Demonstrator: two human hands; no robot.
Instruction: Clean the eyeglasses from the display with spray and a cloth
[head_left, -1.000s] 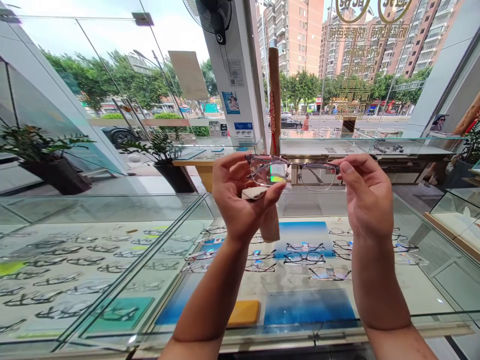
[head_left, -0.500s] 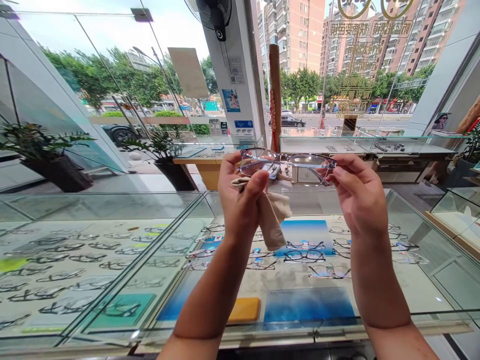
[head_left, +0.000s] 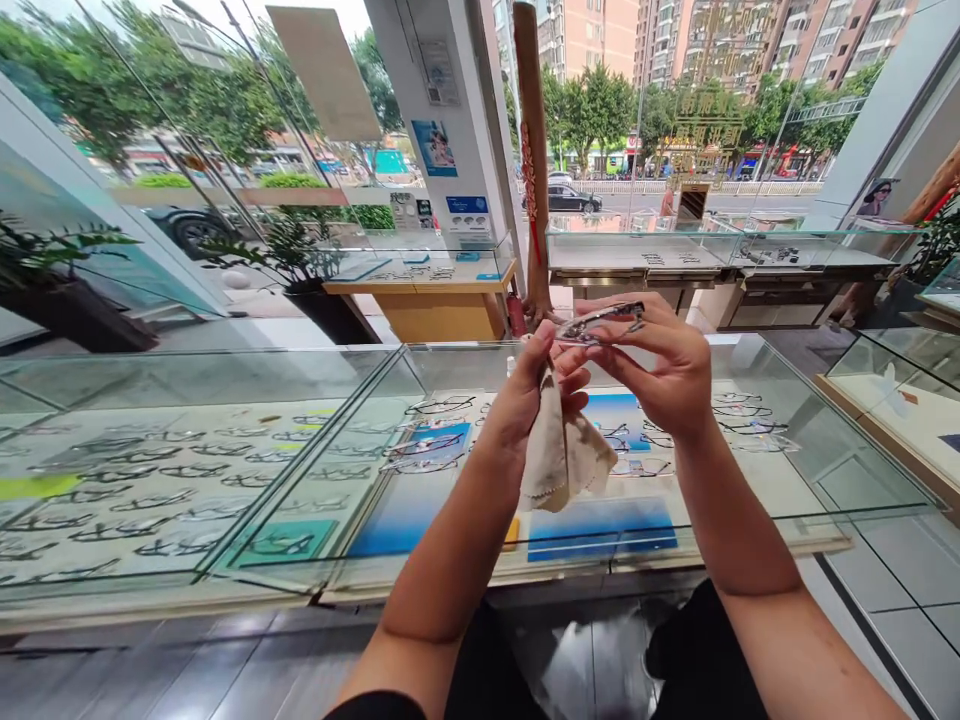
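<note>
Both hands meet around a pair of eyeglasses [head_left: 604,318], raised above the glass counter and seen nearly edge-on with the temples folded in. My right hand [head_left: 664,365] is closed on the frame from the right, its fingers along the temple side. My left hand [head_left: 525,385] pinches at the left end of the eyeglasses, thumb on top. From that same hand a beige cleaning cloth [head_left: 562,455] hangs down. Whether the cloth also touches a lens is hidden by the fingers.
Below the hands is a glass display counter [head_left: 442,590] with rows of eyeglasses, blue cards and a teal tray [head_left: 289,541]. Another glass case [head_left: 911,415] stands at the right. Ahead are a wooden cabinet [head_left: 442,315], a wooden post [head_left: 529,150] and a potted plant [head_left: 289,255].
The eyeglasses have turned from facing me to edge-on, with their temples now folded. My hands have come closer together, the cloth hangs more spread, and the view has tipped downward.
</note>
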